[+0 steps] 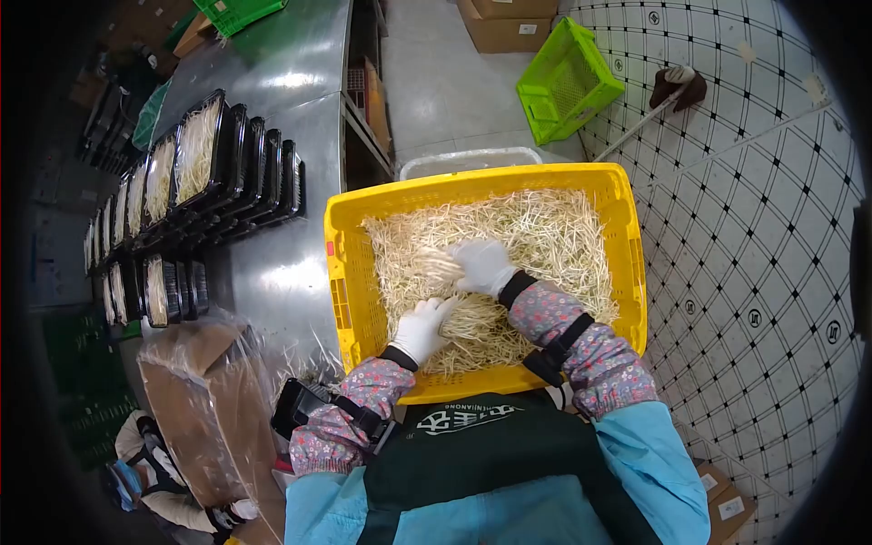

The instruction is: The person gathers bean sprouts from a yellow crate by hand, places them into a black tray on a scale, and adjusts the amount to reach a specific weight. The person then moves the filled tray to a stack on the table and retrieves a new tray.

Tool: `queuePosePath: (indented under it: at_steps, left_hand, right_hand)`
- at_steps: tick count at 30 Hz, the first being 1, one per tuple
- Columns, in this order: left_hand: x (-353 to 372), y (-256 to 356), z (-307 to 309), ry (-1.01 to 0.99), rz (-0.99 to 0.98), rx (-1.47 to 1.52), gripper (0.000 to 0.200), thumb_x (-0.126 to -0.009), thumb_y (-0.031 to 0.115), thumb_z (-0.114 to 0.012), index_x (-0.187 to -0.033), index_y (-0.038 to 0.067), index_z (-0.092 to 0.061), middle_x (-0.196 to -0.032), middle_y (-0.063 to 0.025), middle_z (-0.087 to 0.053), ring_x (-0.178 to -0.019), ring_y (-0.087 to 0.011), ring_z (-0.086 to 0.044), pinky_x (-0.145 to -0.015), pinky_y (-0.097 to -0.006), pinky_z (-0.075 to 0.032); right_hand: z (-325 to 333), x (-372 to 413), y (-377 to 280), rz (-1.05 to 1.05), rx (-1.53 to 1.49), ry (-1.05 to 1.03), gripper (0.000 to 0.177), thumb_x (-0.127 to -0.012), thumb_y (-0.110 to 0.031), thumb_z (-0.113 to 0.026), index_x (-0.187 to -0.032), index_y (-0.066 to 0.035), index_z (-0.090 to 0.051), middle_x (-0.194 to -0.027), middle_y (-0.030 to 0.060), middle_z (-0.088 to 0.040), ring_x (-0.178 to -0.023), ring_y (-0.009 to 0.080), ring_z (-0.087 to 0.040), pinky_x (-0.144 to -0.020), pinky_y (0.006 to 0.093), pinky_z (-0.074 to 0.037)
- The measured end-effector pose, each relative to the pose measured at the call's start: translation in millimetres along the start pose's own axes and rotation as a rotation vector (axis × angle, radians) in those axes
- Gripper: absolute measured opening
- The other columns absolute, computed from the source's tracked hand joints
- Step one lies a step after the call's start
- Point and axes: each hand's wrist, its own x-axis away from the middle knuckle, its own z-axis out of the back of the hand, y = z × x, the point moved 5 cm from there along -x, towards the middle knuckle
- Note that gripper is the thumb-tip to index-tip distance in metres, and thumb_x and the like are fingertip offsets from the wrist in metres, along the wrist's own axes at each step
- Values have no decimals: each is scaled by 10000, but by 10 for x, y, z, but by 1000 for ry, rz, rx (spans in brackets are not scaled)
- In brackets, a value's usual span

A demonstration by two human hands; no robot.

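A yellow crate (pixel 636 263) in front of me is filled with pale, thin bean sprouts (pixel 554 222). My left hand (pixel 423 331), in a white glove, is at the near left part of the sprouts, its fingers curved against a bunch of them. Farther in, near the middle of the crate, my right hand (pixel 483 266), also white-gloved, has its fingers round a bunch of sprouts. Its fingertips are partly hidden among the strands. The two hands are close together but apart.
Black trays of sprouts (pixel 195 150) stand in stacks on the steel table (pixel 282 82) at the left. A green crate (pixel 568 82) lies beyond the yellow one. A cardboard box (pixel 195 400) and another person (pixel 168 472) are at the lower left.
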Motion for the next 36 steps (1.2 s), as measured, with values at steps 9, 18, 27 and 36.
queuePosePath:
  at_steps: [9, 18, 27, 36]
  left_hand:
    - [-164, -135, 102, -68, 95, -197, 1322, -557, 386, -925, -1586, 85, -153, -1624, -224, -159, -1484, -441, -210, -1153, -528, -326]
    - [-518, -383, -231, -349, 288, 111, 1143, -602, 320, -893, -1533, 95, -269, -1429, -243, -448, -1258, -397, -538, -1013, -448, -492]
    - [-176, -168, -125, -47, 40, -93, 816, -686, 113, -777, -1430, 138, -445, -1244, -149, -574, -1140, -340, -601, -914, -459, -521]
    - [311, -614, -266, 177, 251, 346, 1023, -784, 220, -796, -1567, -13, -181, -1588, -288, -260, -1453, -415, -300, -1203, -423, -254]
  right_hand:
    - [-294, 196, 474, 37, 143, -21, 1128, -638, -409, -892, -1543, -98, -296, -1504, 146, -427, -1437, 348, -343, -1150, 543, -292]
    - [-769, 309, 376, -19, 152, -32, 201, -821, -111, -626, -1010, -79, -686, -922, 122, -733, -908, 333, -708, -771, 430, -548]
    - [159, 247, 768, -17, -423, 122, 367, -902, -342, -630, -1143, -72, -690, -1020, 202, -704, -964, 365, -677, -853, 453, -536]
    - [-526, -165, 495, 64, -298, 30, 655, -931, -484, -586, -1374, -4, -525, -1235, 249, -635, -1133, 407, -608, -981, 463, -481]
